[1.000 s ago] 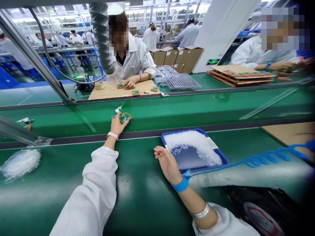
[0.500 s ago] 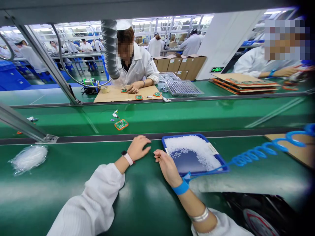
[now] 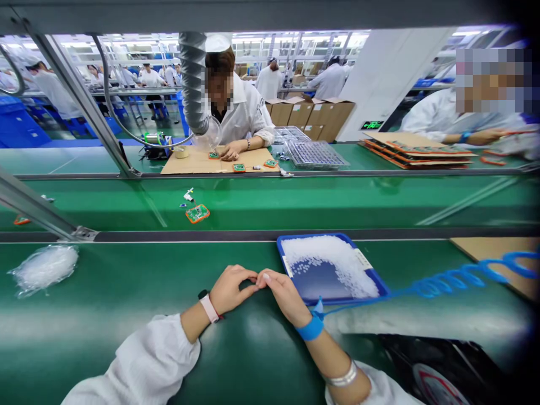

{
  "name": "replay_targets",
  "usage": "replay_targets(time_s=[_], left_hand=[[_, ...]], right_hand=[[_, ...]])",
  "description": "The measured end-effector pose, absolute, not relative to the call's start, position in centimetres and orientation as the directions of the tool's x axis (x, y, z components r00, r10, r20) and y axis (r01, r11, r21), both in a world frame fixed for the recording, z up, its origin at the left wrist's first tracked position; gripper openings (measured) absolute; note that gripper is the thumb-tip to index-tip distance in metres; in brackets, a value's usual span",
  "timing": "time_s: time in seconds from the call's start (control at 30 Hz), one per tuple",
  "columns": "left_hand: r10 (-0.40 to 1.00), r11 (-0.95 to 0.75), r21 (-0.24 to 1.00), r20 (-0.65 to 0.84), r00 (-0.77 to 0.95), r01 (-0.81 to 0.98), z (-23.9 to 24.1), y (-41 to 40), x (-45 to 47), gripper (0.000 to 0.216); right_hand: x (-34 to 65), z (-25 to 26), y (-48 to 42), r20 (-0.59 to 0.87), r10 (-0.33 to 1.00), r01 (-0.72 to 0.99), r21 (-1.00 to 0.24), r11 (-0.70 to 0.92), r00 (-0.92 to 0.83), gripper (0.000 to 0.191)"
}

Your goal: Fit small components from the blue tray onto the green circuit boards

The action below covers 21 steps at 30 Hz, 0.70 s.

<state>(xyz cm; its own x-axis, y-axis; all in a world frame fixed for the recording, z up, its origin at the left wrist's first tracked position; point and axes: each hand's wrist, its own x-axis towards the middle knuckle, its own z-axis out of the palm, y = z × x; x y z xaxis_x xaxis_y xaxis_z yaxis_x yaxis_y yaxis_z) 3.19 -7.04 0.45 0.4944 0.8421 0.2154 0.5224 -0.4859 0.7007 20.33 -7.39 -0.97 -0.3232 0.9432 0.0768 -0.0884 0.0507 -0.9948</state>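
My left hand (image 3: 228, 289) and my right hand (image 3: 284, 295) meet fingertip to fingertip on the green bench in front of me. Both are pinched closed; whatever sits between the fingertips is too small to name. Just right of my right hand stands a blue tray (image 3: 379, 284) holding a heap of small white parts (image 3: 333, 253). On the green conveyor belt beyond lies a small green circuit board with an orange rim (image 3: 197, 213), with a small white part (image 3: 188, 195) beside it.
A clear bag of white parts (image 3: 44, 267) lies at the far left. A blue coiled cord (image 3: 455, 278) runs from my right wrist strap toward a cardboard sheet (image 3: 493, 247). Across the belt a person (image 3: 240, 112) works on circuit boards; another person (image 3: 459, 121) sits at the right.
My left hand let go of the circuit board on the belt and drew back to meet my right hand. The board has drifted left along the belt.
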Motion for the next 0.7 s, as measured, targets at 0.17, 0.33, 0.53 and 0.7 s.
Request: replay_targets(time_s=[0.17, 0.33, 0.53, 0.7], left_hand=[[0.837, -0.481, 0.69, 0.178, 0.518, 0.541, 0.7, -7.0, 3.4, 0.015], [0.792, -0.547, 0.642, 0.186, 0.582, 0.538, 0.8, -7.2, 3.4, 0.019], [0.769, -0.594, 0.588, 0.213, 0.603, 0.549, 0.9, -7.4, 3.3, 0.02], [0.802, -0.547, 0.639, 0.217, 0.556, 0.54, 0.8, -7.3, 3.2, 0.024]], right_hand=[[20.4, -1.3, -7.4, 0.078, 0.942, -0.144, -0.989, 0.032, -0.326, 0.032], [20.4, -1.1, -7.4, 0.053, 0.947, -0.136, -0.991, 0.01, -0.315, 0.037], [20.5, -0.3, -7.4, 0.05, 0.936, -0.04, -0.998, 0.039, -0.349, 0.033], [20.3, 0.3, -7.7, 0.068, 0.915, -0.014, -0.998, 0.068, -0.399, 0.028]])
